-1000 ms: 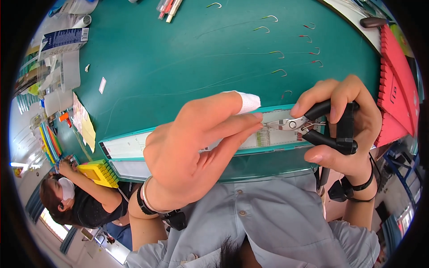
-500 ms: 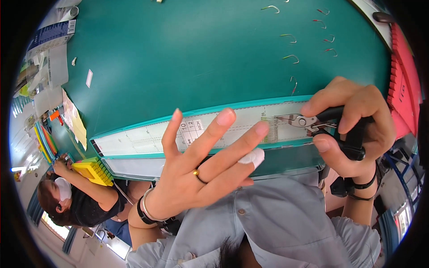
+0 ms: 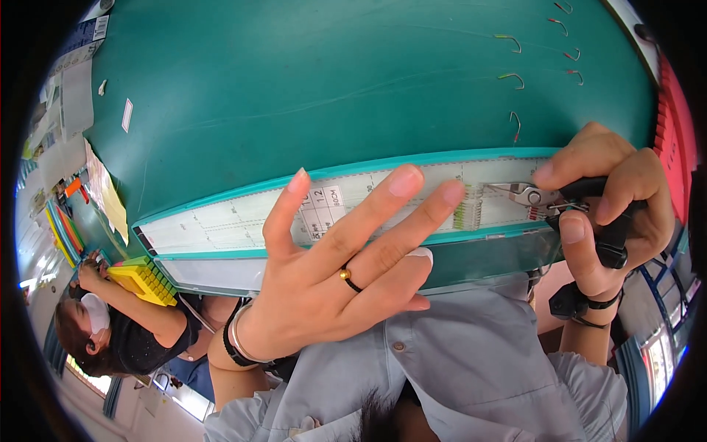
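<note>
The right grip (image 3: 652,193), a bare hand, is closed around the handles of the pliers (image 3: 526,194), whose tips lie beside a row of hooks (image 3: 468,212) in the long case (image 3: 213,216) on the green surface (image 3: 294,88). The left grip (image 3: 331,280) is spread wide over the case, holding nothing visible. The pliers look rigid, best held by the handles; the hooks, probably light, stiff and sharp, by the shank.

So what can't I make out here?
Head view:
Black-handled metal pliers: grips partly hidden by the right hand.
Teal-edged white case: middle covered by the left hand.
Green-ended metal hooks in it: too small to count.
Red notched block: cut off by dark rim.
</note>
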Demonstrator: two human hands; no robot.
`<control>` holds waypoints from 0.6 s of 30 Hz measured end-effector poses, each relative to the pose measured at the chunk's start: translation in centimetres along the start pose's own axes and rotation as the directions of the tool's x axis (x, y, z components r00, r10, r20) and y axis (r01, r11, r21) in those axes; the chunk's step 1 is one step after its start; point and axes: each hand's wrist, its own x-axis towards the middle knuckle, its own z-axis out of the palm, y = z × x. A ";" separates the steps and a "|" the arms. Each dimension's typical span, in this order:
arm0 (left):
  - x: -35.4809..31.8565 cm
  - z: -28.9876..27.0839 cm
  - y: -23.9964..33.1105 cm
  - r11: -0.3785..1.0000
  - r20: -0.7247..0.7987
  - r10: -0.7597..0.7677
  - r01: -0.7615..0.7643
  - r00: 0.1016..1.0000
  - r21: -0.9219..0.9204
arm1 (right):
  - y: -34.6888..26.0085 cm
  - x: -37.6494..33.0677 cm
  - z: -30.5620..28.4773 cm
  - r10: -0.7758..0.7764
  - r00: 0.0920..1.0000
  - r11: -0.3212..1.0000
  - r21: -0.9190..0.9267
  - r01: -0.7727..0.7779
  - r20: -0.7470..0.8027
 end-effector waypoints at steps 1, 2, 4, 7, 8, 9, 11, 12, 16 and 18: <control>-0.1 0.1 0.0 1.000 -0.011 0.009 -0.009 1.000 0.000 | 0.0 0.0 0.0 0.001 1.000 1.000 -0.002 -0.001 0.001; -0.1 0.2 -0.1 1.000 -0.022 0.018 -0.018 1.000 0.000 | -0.1 -0.1 0.0 0.009 1.000 1.000 -0.005 -0.009 -0.004; 0.0 0.2 -0.2 1.000 -0.027 0.022 -0.022 0.999 -0.013 | -0.1 -0.1 0.0 0.018 1.000 1.000 -0.009 -0.018 -0.009; 0.3 0.0 -0.2 0.999 -0.028 0.019 -0.020 0.999 -0.031 | 0.0 0.0 0.0 -0.013 1.000 1.000 -0.026 0.014 0.008; 0.4 0.0 -0.2 0.999 -0.024 0.013 -0.014 1.000 -0.037 | 0.1 0.0 0.0 -0.028 1.000 0.999 -0.027 0.029 0.013; 0.4 0.1 -0.3 0.999 -0.025 0.015 -0.016 1.000 -0.039 | 0.1 0.0 0.0 -0.043 0.999 0.999 -0.027 0.044 0.019; 0.5 0.1 -0.3 0.998 -0.037 0.021 -0.023 0.999 -0.052 | 0.2 0.0 0.0 -0.048 0.999 0.999 -0.022 0.049 0.024; 0.5 0.0 -0.3 0.998 -0.037 0.022 -0.024 0.999 -0.052 | 0.2 0.0 0.0 -0.054 0.998 0.998 -0.016 0.054 0.030; 0.3 -0.5 -0.5 0.995 -0.016 0.027 -0.028 1.000 -0.097 | 0.5 0.4 -0.3 -0.131 0.987 0.989 -0.057 0.137 0.094; 0.3 -0.5 -0.4 0.993 -0.030 0.015 -0.019 0.999 -0.121 | 0.2 0.5 -0.2 -0.072 0.994 0.997 -0.020 0.074 0.085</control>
